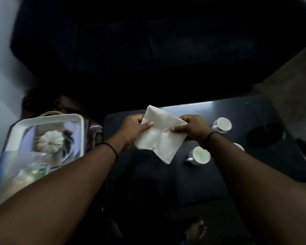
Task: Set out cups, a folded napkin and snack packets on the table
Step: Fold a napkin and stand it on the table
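I see my left hand (pixel 132 127) and right hand (pixel 193 129) pinching a white cloth napkin (pixel 160 137) (partly folded) above the dark table (pixel 166 183), 2 white ceramic cups (pixel 200 155) right.

- cups: 2 in clear view, far one (pixel 221 125) and near one (pixel 199 155); a possible third rim (pixel 239 146) behind the right forearm
- napkin (pixel 159 133): 1
- tray (pixel 48 121): 1
- snack packets (pixel 25 167): blurred, count unclear
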